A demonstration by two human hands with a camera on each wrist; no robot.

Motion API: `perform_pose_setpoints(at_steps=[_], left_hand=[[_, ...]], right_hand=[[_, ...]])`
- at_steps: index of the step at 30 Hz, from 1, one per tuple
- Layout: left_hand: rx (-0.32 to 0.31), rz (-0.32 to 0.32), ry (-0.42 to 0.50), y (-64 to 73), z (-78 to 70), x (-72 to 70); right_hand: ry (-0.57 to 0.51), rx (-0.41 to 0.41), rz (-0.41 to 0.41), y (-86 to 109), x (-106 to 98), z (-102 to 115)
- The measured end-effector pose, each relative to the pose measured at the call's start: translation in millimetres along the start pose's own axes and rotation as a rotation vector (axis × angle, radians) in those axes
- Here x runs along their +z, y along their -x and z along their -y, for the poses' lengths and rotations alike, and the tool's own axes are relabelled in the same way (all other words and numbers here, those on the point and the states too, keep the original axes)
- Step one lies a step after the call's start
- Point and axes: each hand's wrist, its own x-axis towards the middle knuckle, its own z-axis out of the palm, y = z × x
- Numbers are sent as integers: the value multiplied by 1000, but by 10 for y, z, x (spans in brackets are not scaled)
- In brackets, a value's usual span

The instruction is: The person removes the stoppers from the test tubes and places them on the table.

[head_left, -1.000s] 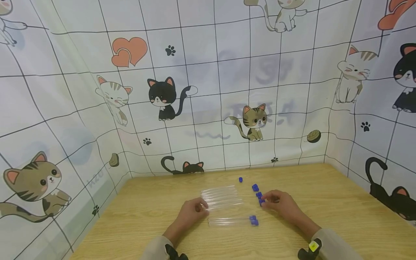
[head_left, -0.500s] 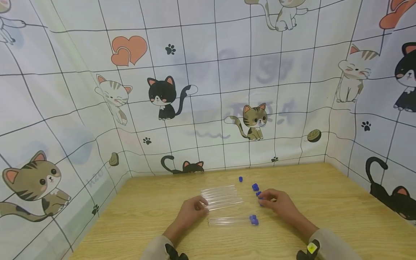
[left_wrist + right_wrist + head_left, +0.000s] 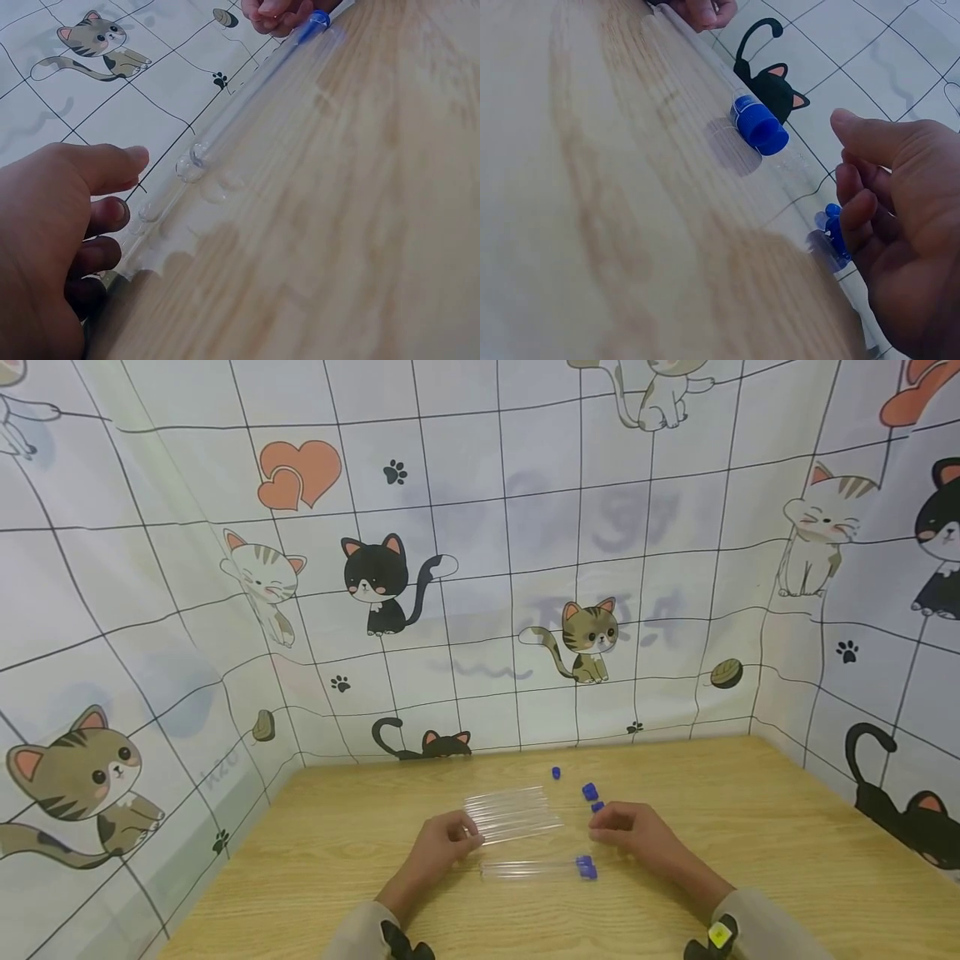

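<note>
Several clear test tubes [image 3: 513, 814] lie side by side on the table, their rounded ends towards my left hand [image 3: 446, 845]. Its fingers bend loosely beside those ends; whether they touch is unclear. In the left wrist view, nothing shows between the thumb and fingers of this left hand [image 3: 67, 217]. Nearer me lie tubes fitted with blue caps [image 3: 586, 867] at their right ends. Just right of the tubes hovers my right hand [image 3: 637, 833], its fingers loosely bent. The right wrist view shows nothing held by the right hand [image 3: 911, 202], with loose blue caps [image 3: 836, 231] behind its fingers.
More loose blue caps [image 3: 590, 792] sit beyond my right hand, and a single blue cap [image 3: 556, 772] stands farther back. The wooden table [image 3: 352, 810] ends against a cat-printed cloth [image 3: 465, 568] at the back and sides.
My right hand has shifted slightly left from the row of caps. The nearest loose cap, seen earlier at its fingertips, no longer shows in the head view. My left hand stays almost still.
</note>
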Motion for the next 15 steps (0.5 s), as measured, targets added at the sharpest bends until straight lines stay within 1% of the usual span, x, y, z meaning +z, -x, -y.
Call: perform_pose_setpoints(at_steps=[2, 7, 10, 15], left_hand=[[-19, 16, 12, -5, 2, -6], [-34, 79, -10, -6, 5, -2], [-32, 112, -14, -6, -2, 7], [-24, 130, -18, 2, 3, 18]], right_hand=[[-18, -2, 31, 2, 0, -6], [-40, -22, 95, 8, 5, -13], [-39, -19, 109, 8, 11, -22], [-26, -7, 117, -7, 37, -51]])
